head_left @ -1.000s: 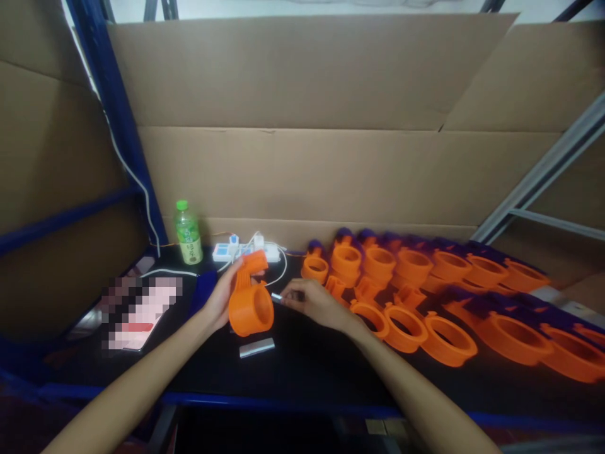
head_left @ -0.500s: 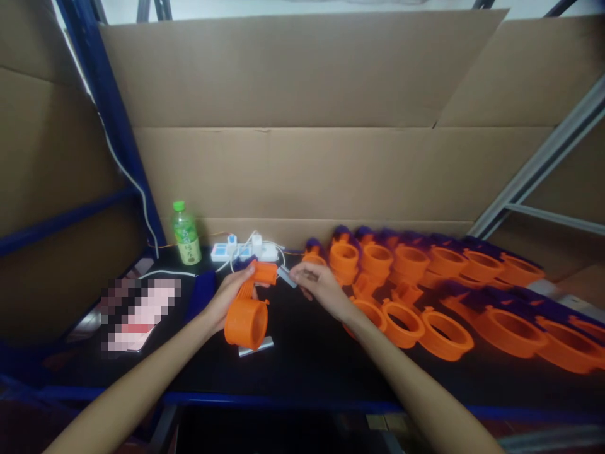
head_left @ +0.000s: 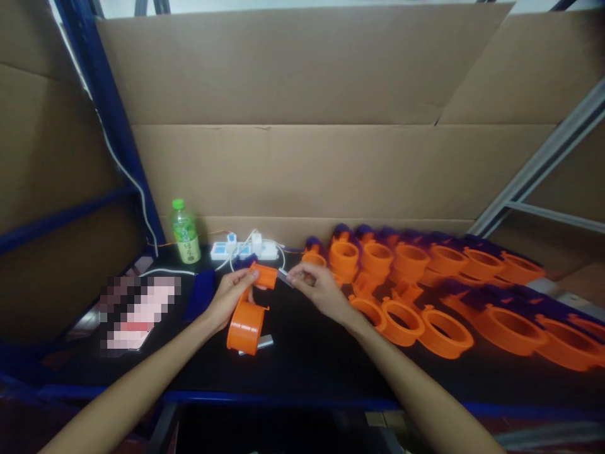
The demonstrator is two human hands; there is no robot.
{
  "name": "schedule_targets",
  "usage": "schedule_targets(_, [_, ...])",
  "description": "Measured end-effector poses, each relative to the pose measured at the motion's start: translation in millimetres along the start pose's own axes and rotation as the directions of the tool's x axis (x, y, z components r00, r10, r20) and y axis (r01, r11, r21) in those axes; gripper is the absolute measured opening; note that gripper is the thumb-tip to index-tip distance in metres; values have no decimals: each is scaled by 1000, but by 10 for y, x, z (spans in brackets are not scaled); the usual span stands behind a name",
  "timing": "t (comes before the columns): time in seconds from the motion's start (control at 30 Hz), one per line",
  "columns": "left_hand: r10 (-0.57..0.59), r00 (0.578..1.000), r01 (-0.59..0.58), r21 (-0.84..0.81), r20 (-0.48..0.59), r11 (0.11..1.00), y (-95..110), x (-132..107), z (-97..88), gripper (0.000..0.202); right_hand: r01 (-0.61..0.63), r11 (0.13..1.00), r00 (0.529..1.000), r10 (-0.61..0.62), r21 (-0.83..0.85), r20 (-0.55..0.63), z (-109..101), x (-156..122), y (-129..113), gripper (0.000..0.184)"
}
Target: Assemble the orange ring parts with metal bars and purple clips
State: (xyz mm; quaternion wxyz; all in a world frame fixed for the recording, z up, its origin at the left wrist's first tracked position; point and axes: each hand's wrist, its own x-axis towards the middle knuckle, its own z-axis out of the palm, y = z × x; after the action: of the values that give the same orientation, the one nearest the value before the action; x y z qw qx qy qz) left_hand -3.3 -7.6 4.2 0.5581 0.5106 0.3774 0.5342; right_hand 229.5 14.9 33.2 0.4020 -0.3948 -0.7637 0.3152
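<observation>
My left hand [head_left: 230, 296] grips an orange plastic part [head_left: 248, 315], a wide round cup with a narrow square neck, held above the black table [head_left: 307, 359]. The neck points right. My right hand [head_left: 316, 289] pinches a small grey metal piece [head_left: 283, 278] and holds its end against the open neck. Another grey metal strip [head_left: 262, 343] lies on the table just under the cup.
Rows of orange rings with purple parts [head_left: 439, 277] cover the table's right half. A green bottle [head_left: 185, 233] and a white power strip [head_left: 243, 251] with cables stand at the back left. A blurred pink item [head_left: 137, 309] lies at left. Cardboard walls enclose the shelf.
My left hand has tipped the orange part so that its neck points right. My right hand lifted the grey metal piece from near the table up to the neck's opening.
</observation>
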Motion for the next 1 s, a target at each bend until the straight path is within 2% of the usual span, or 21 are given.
schedule_targets(0.33, [54, 998, -53, 111, -11, 992, -45, 3, -2, 38, 166, 974, 986, -162, -154, 35, -84, 12, -25, 26])
schedule_targets(0.47, [85, 996, -82, 139, -12, 987, -35, -17, 5, 38, 196, 963, 981, -191, -186, 45, -98, 14, -34, 26])
schedule_targets(0.8, [137, 989, -127, 161, -49, 979, 9, -58, 77, 38, 47, 986, 999, -51, -162, -20, -12, -11, -35, 24])
schedule_targets(1.0, [173, 984, -161, 194, -46, 968, 35, -87, 103, 38, 56, 973, 996, -70, -224, -55, 21, -20, -108, 24])
